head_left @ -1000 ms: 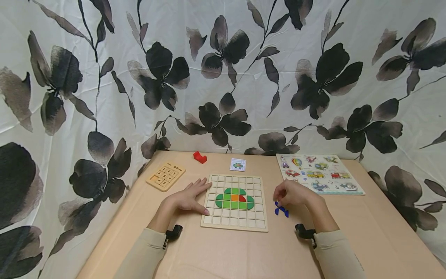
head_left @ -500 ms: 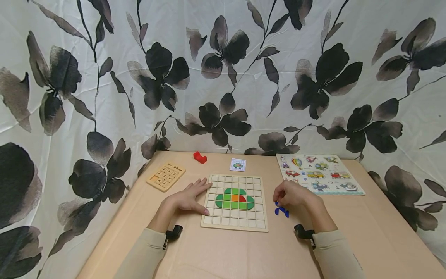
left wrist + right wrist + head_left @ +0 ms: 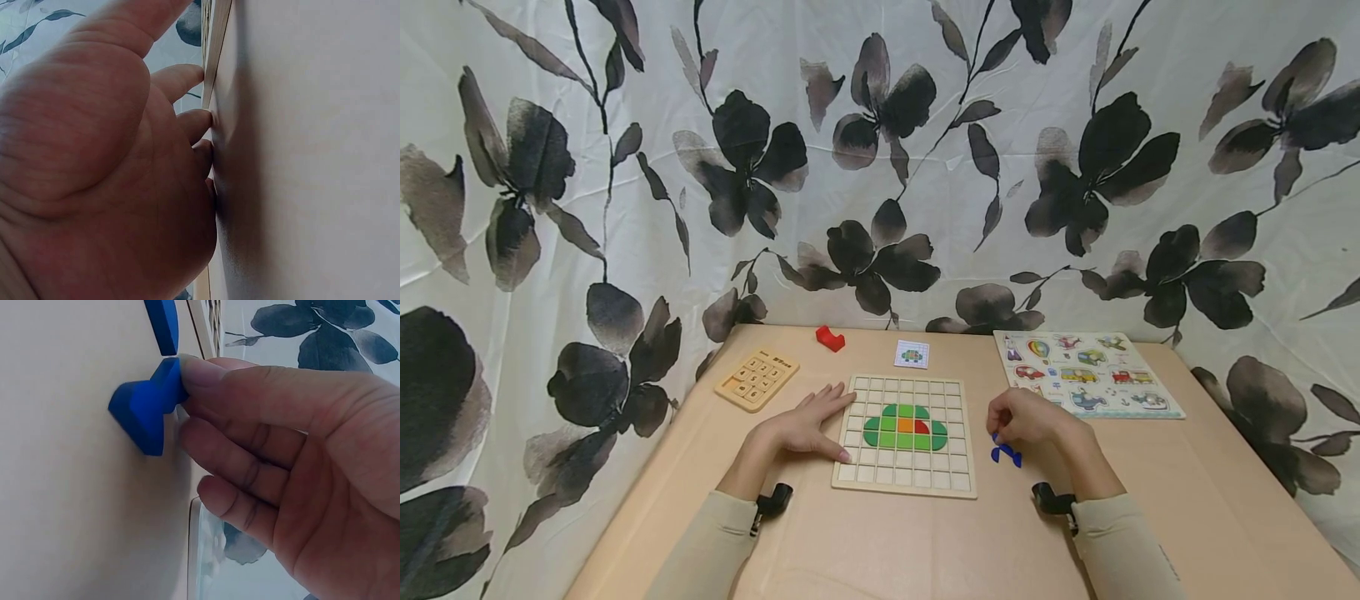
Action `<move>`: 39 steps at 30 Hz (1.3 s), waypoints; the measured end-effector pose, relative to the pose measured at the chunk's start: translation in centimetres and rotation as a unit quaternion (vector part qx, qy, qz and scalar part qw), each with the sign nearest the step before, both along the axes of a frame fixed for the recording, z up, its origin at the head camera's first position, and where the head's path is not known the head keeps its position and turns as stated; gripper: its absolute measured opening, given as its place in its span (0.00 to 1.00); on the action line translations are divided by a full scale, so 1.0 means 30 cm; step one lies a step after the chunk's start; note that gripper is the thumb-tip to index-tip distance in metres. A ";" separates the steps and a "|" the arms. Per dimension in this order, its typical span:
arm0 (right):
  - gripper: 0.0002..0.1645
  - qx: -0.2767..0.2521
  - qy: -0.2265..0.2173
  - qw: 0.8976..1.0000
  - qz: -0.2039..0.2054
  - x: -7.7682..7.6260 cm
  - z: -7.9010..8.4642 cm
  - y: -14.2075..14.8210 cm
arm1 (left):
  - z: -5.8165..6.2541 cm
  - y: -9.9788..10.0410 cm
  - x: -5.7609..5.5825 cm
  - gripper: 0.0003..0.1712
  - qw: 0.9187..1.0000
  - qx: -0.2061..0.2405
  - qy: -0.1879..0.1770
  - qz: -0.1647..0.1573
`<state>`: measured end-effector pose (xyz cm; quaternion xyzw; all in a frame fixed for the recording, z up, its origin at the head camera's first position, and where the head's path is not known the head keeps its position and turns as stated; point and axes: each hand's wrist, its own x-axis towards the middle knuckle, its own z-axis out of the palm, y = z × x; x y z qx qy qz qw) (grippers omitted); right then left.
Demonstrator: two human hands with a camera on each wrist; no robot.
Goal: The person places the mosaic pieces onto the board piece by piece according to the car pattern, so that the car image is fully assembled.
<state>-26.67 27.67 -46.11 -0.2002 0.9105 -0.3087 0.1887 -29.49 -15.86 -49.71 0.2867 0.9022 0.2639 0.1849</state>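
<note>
A wooden grid board lies in the middle of the table, with green, orange and red tiles set in its cells. My left hand is spread along the board's left side, thumb and fingertips touching its edge. To the right of the board, my right hand is lowered over several blue pieces. In the right wrist view, its thumb and forefinger pinch a small blue piece, beside another blue piece on the table. The fingers partly hide the pinched piece.
Behind the board lies a small pattern card. A red piece and a wooden number board sit at the back left. A picture puzzle board lies at the back right. A flowered cloth hangs behind the table.
</note>
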 end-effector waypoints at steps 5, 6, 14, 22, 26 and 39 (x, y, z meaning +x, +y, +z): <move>0.06 -0.001 0.006 1.000 0.007 -0.001 0.002 -0.005 | -0.001 -0.001 -0.002 0.67 1.000 -0.004 0.002 0.000; 0.06 0.000 0.007 1.000 0.008 -0.002 0.001 -0.006 | -0.002 -0.001 -0.004 0.67 1.000 -0.005 0.001 0.000; 0.05 -0.005 0.019 1.000 0.006 -0.007 -0.005 -0.024 | -0.005 -0.001 -0.004 0.66 1.000 -0.004 0.003 -0.001; 0.08 -0.007 0.068 0.998 -0.005 -0.014 -0.003 -0.037 | -0.006 0.000 -0.005 0.67 1.000 -0.002 0.001 0.000; 0.07 -0.019 0.081 0.996 -0.016 -0.014 0.001 -0.053 | -0.009 -0.001 -0.003 0.67 1.000 0.000 -0.001 0.001; 0.06 -0.068 0.099 0.993 -0.009 -0.022 0.022 -0.148 | -0.009 -0.001 -0.003 0.67 1.000 0.000 0.002 0.001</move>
